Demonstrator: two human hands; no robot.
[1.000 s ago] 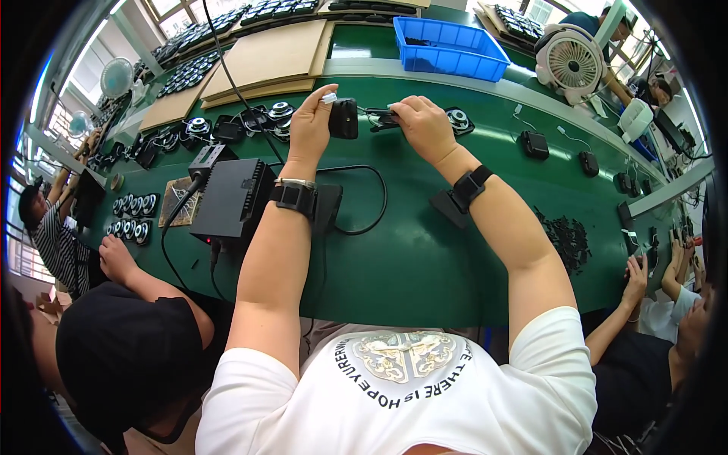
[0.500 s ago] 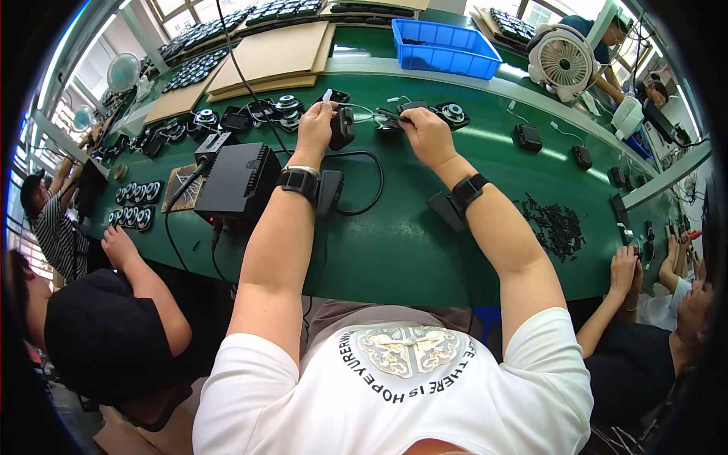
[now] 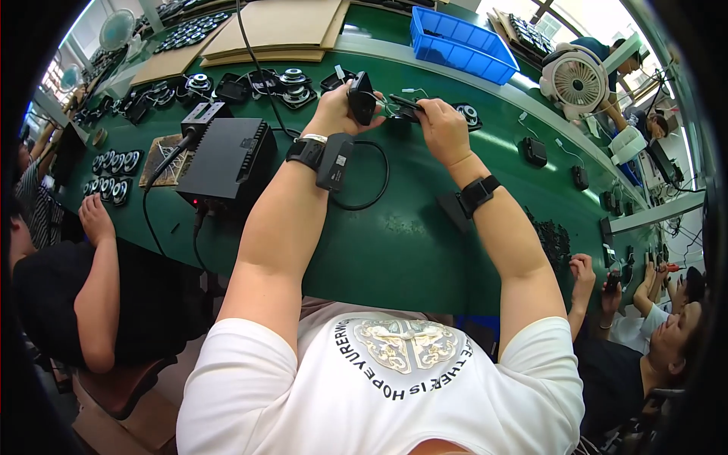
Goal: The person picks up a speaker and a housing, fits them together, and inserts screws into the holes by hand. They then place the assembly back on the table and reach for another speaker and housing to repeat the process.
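Over the far part of the green table [image 3: 402, 258], my left hand [image 3: 332, 114] is closed round a black speaker housing [image 3: 362, 100], held tilted. My right hand [image 3: 446, 130] pinches a flat black speaker part [image 3: 407, 108] a short way to the right of it. Thin pale wire runs in the gap between the two pieces. A white plug [image 3: 339, 73] stands up just beyond my left hand. Both wrists wear black straps with a black box attached. A loose round speaker [image 3: 468, 115] lies beyond my right hand.
A black power box [image 3: 231, 159] with cables stands left of my left forearm. Several speakers [image 3: 294, 87] line the table behind it. Further back are cardboard sheets [image 3: 273, 30], a blue bin [image 3: 462, 47] and a fan [image 3: 574, 82]. A co-worker's hand [image 3: 582, 273] is beside black strips [image 3: 552, 236].
My left hand has turned the housing and brought it closer to the part in my right hand. The view has shifted. The co-worker at right has moved a hand toward the strips.
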